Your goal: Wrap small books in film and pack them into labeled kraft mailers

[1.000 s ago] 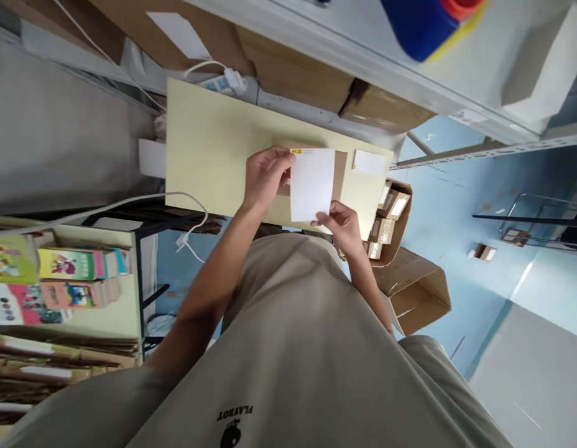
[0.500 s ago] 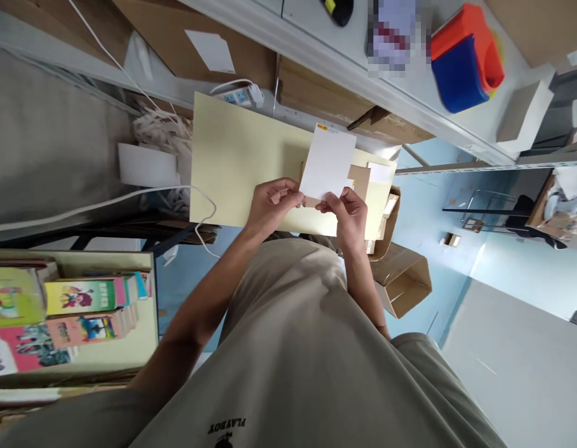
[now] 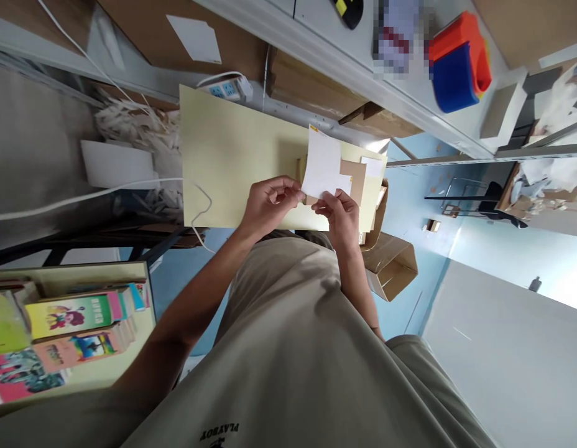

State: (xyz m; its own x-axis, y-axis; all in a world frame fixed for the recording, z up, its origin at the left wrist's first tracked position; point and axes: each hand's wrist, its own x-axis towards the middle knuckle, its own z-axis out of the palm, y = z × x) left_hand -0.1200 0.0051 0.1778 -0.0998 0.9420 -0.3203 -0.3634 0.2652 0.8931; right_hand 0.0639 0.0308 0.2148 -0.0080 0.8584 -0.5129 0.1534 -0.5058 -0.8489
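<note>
A white paper sheet (image 3: 322, 162) with a small yellow mark at its far corner hangs between my hands, slightly bowed. My left hand (image 3: 272, 202) pinches its near left corner between thumb and fingers. At its near right corner, my right hand (image 3: 339, 214) holds it with closed fingers. Beneath the sheet, a brown cardboard box (image 3: 357, 177) lies on the pale yellow tabletop (image 3: 232, 155), partly hidden. A smaller white paper (image 3: 345, 182) with a yellow mark shows over the box, beside my right hand. Farther right lies another white sheet (image 3: 372, 166).
A grey shelf (image 3: 344, 68) crosses above the table's far side, with an orange-and-blue holder (image 3: 459, 68) on it. A power strip (image 3: 226, 88) sits behind the table. A white cable (image 3: 130, 182) reaches over its left edge. Books (image 3: 71, 317) lie lower left; an open carton (image 3: 391, 267) stands right.
The sheet has tilted and bowed, uncovering more of the box and the smaller white paper. Both hands keep their grip, and the whole view has shifted slightly.
</note>
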